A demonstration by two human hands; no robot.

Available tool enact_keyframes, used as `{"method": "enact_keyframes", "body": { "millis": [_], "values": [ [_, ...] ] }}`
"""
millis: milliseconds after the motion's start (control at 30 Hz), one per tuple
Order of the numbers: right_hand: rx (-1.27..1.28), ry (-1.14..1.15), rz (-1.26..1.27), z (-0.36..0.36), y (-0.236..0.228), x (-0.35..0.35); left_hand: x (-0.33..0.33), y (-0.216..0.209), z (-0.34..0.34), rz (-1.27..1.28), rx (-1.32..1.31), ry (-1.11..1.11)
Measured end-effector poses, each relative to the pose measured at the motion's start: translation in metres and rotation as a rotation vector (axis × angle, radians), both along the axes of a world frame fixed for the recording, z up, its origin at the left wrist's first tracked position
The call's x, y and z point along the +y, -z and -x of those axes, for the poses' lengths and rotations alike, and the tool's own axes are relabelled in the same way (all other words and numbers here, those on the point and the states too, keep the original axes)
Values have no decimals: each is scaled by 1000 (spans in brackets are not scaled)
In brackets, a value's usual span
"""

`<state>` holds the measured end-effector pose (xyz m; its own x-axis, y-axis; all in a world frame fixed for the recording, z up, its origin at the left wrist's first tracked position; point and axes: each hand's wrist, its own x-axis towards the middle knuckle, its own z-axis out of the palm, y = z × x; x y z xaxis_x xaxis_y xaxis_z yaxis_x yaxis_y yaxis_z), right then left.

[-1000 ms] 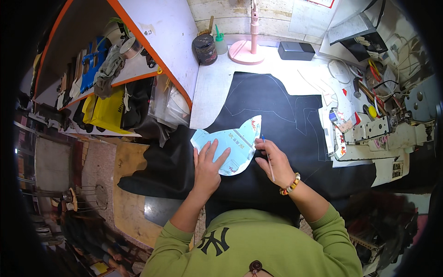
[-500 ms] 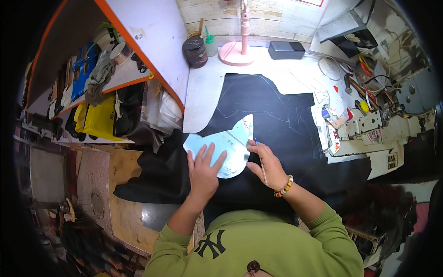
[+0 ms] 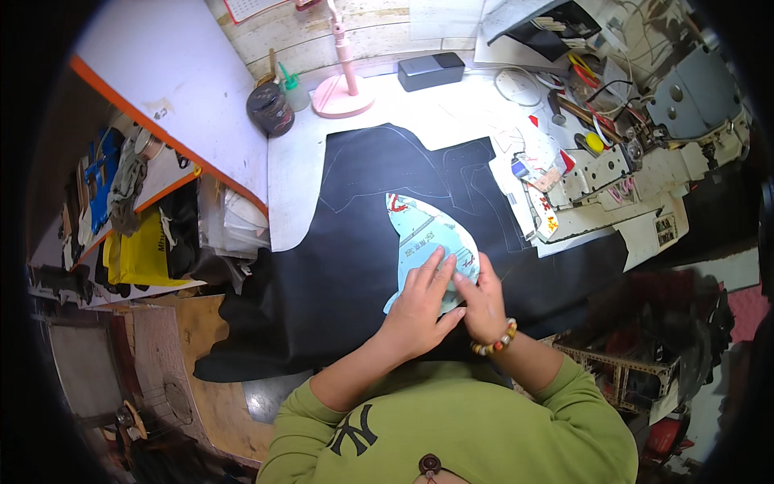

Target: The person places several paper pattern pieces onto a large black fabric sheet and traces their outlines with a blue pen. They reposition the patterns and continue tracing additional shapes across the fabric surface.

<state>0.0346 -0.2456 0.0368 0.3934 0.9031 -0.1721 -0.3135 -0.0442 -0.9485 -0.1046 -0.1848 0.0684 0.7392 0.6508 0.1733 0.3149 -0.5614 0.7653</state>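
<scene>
A pale blue card pattern piece (image 3: 419, 239) with floral patches lies on a sheet of black material (image 3: 347, 266). My left hand (image 3: 421, 310) rests on the lower part of this piece, fingers stretched out and slightly spread. At the piece's right edge is my right hand (image 3: 484, 306), thumb over the card and fingers curled beside it, close to my left hand. The pen seen earlier in my right hand cannot be made out now. Thin light outlines run across the far part of the black sheet.
Behind the sheet stand a pink lamp base (image 3: 344, 98), a dark box (image 3: 431, 71), a dark jar (image 3: 270, 109) and a green-topped bottle (image 3: 295, 90). A sewing machine (image 3: 669, 173) and tools crowd the right. An orange-edged shelf (image 3: 173, 113) borders the left.
The pattern piece has turned clockwise, its tip now pointing away to the far left. Both hands have come closer together, and the pen is no longer visible. The view has shifted right.
</scene>
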Motion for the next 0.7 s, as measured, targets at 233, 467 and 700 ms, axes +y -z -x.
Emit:
{"method": "enact_keyframes", "body": {
  "millis": [233,467,700],
  "values": [
    [-538,-520,25,-94,-18,41,48,-9,2,-328,163,-185],
    [-905,-274,-124,-109,-4,61,73,30,5,191,95,-399],
    [-1119,-141,-148,-122,5,-10,70,39,3,44,177,-372]
  ]
}}
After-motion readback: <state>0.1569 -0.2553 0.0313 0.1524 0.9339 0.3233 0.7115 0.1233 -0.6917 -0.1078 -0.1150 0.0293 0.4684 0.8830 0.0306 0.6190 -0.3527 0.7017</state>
